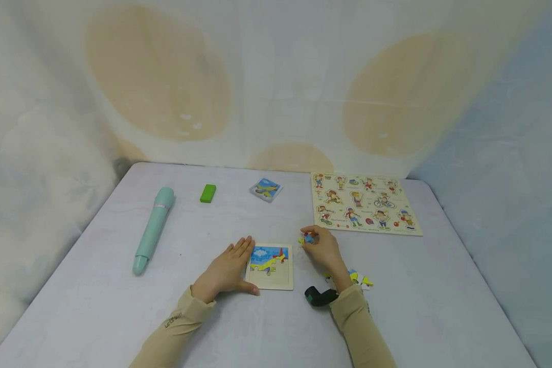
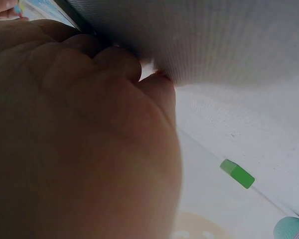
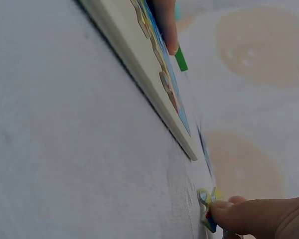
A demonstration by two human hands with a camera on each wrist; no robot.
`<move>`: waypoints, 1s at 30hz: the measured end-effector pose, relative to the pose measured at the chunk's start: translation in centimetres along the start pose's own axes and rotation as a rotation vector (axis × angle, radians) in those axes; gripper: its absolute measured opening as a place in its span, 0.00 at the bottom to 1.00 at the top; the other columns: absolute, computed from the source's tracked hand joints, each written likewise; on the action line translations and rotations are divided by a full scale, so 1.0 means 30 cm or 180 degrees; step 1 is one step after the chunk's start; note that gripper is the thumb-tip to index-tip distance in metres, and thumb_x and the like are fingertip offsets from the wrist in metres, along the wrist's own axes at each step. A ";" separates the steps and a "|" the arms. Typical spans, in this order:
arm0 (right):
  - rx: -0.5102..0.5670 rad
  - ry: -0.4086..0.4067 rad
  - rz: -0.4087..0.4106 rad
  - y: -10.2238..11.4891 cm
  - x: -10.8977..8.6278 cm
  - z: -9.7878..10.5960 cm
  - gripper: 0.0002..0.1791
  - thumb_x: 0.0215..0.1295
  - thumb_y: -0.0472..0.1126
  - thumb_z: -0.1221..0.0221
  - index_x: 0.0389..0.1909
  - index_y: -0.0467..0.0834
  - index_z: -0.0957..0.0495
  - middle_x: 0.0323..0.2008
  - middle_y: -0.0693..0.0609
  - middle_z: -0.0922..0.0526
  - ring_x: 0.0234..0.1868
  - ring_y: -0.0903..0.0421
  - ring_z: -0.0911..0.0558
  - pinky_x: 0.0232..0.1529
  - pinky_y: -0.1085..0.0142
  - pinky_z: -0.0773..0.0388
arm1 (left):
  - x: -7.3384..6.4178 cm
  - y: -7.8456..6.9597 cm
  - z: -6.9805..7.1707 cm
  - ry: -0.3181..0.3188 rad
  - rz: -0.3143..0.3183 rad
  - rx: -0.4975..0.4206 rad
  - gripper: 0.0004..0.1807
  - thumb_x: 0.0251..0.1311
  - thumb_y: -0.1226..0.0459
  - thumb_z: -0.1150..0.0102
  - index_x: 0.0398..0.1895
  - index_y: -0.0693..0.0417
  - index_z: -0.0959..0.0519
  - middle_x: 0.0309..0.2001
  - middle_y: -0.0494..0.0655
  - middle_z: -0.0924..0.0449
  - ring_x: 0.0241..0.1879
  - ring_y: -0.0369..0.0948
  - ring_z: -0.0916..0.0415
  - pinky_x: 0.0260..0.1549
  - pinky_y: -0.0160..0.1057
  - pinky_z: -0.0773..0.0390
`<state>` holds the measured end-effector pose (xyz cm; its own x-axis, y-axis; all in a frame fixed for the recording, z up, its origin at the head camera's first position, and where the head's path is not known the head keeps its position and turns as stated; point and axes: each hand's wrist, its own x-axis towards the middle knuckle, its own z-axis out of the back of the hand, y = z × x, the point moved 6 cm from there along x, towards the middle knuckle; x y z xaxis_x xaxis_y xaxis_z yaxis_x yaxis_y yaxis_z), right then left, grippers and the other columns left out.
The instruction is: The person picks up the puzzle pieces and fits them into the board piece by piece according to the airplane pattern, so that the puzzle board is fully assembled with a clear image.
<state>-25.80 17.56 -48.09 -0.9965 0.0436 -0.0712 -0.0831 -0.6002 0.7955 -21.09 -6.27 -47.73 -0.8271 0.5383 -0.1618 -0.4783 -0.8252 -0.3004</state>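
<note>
A small wooden jigsaw tray (image 1: 281, 284) lies flat on the table, its upper part filled with blue, yellow and red pieces and its lower part bare wood. My left hand (image 1: 227, 268) lies along the tray's left side, fingers straight and thumb spread near the lower left corner. To the right of the tray, my right hand (image 1: 323, 248) pinches a puzzle piece (image 3: 209, 219) between thumb and fingers, close to the table. Beside it shows a yellow puzzle piece (image 1: 301, 242). Several loose puzzle pieces (image 1: 367, 282) lie by the right wrist, partly hidden under the forearm.
Behind on the right lies a large wooden board with sports figures (image 1: 363, 204). A square picture card (image 1: 266, 189) and a green block (image 1: 208, 193) are at the back. A mint-green tube (image 1: 153, 232) lies on the left. Fabric walls (image 1: 276, 87) surround the table.
</note>
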 end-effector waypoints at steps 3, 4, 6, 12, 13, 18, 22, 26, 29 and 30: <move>0.0003 -0.0082 -0.0042 -0.011 0.000 0.011 0.13 0.57 0.35 0.35 0.45 0.43 0.18 0.39 0.47 0.21 0.35 0.55 0.26 0.35 0.69 0.30 | 0.000 0.001 -0.001 0.0006 0.0004 0.0003 0.67 0.39 0.36 0.29 0.75 0.65 0.51 0.77 0.58 0.54 0.77 0.53 0.56 0.74 0.55 0.49; -0.0003 -0.0099 -0.0053 -0.014 -0.001 0.015 0.11 0.59 0.36 0.35 0.43 0.43 0.18 0.37 0.48 0.21 0.36 0.54 0.26 0.36 0.69 0.30 | 0.000 0.002 -0.001 0.0009 0.0005 0.0001 0.67 0.40 0.36 0.29 0.75 0.65 0.51 0.77 0.58 0.54 0.77 0.53 0.57 0.74 0.54 0.49; -0.0001 -0.0097 -0.0086 -0.016 -0.003 0.023 0.09 0.60 0.38 0.36 0.41 0.43 0.17 0.36 0.49 0.20 0.38 0.54 0.24 0.38 0.68 0.29 | -0.001 0.002 -0.001 0.0016 0.0004 0.0002 0.67 0.40 0.36 0.29 0.75 0.65 0.51 0.77 0.58 0.55 0.77 0.53 0.57 0.74 0.54 0.49; 0.0075 0.0146 -0.0116 -0.005 -0.011 0.029 0.08 0.61 0.43 0.35 0.37 0.42 0.17 0.35 0.48 0.16 0.36 0.56 0.22 0.36 0.69 0.28 | -0.003 0.001 0.002 0.0023 0.0011 -0.0003 0.67 0.40 0.36 0.29 0.75 0.65 0.51 0.77 0.58 0.55 0.77 0.53 0.57 0.74 0.54 0.49; 0.0106 0.0223 -0.0123 -0.002 -0.012 0.026 0.09 0.61 0.43 0.35 0.37 0.42 0.17 0.35 0.49 0.16 0.34 0.57 0.23 0.34 0.69 0.28 | -0.002 0.001 0.003 0.0025 0.0015 0.0002 0.67 0.40 0.36 0.30 0.75 0.64 0.51 0.77 0.58 0.55 0.77 0.53 0.57 0.74 0.54 0.50; 0.0167 0.0721 -0.0051 0.018 -0.024 0.000 0.10 0.59 0.43 0.34 0.35 0.40 0.17 0.29 0.51 0.17 0.27 0.59 0.27 0.29 0.70 0.29 | 0.001 0.003 0.000 0.0018 0.0014 0.0033 0.67 0.40 0.35 0.30 0.75 0.64 0.51 0.77 0.57 0.55 0.77 0.52 0.57 0.74 0.54 0.50; 0.0208 0.1006 0.0048 0.029 -0.032 -0.024 0.09 0.58 0.41 0.33 0.34 0.39 0.18 0.28 0.53 0.17 0.26 0.60 0.28 0.28 0.71 0.30 | 0.003 0.004 -0.002 0.0009 0.0000 0.0015 0.67 0.40 0.36 0.30 0.75 0.64 0.51 0.77 0.57 0.55 0.77 0.53 0.57 0.74 0.54 0.49; 0.0313 0.1137 0.0098 0.037 -0.038 -0.048 0.10 0.56 0.40 0.32 0.34 0.38 0.19 0.25 0.55 0.19 0.25 0.61 0.30 0.26 0.71 0.32 | 0.002 0.004 -0.002 0.0006 -0.0007 -0.0019 0.67 0.40 0.36 0.30 0.75 0.64 0.51 0.77 0.58 0.55 0.77 0.53 0.57 0.74 0.54 0.49; 0.0423 0.1192 0.0095 0.044 -0.042 -0.068 0.12 0.55 0.40 0.31 0.34 0.37 0.20 0.23 0.56 0.21 0.23 0.61 0.32 0.25 0.72 0.34 | 0.002 0.004 -0.001 0.0009 -0.0004 -0.0028 0.67 0.40 0.36 0.29 0.75 0.65 0.51 0.77 0.58 0.54 0.77 0.53 0.57 0.74 0.55 0.49; 0.0454 0.1207 0.0096 0.047 -0.044 -0.073 0.12 0.55 0.40 0.31 0.34 0.37 0.21 0.22 0.56 0.22 0.22 0.61 0.32 0.24 0.72 0.34 | 0.002 0.004 0.000 0.0012 -0.0001 -0.0025 0.67 0.40 0.36 0.29 0.75 0.64 0.51 0.77 0.58 0.55 0.77 0.53 0.57 0.74 0.54 0.50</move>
<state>-24.58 14.91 -48.18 -0.9270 -0.2861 -0.2423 -0.0807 -0.4788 0.8742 -21.18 -6.33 -47.78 -0.8258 0.5391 -0.1653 -0.4761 -0.8238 -0.3077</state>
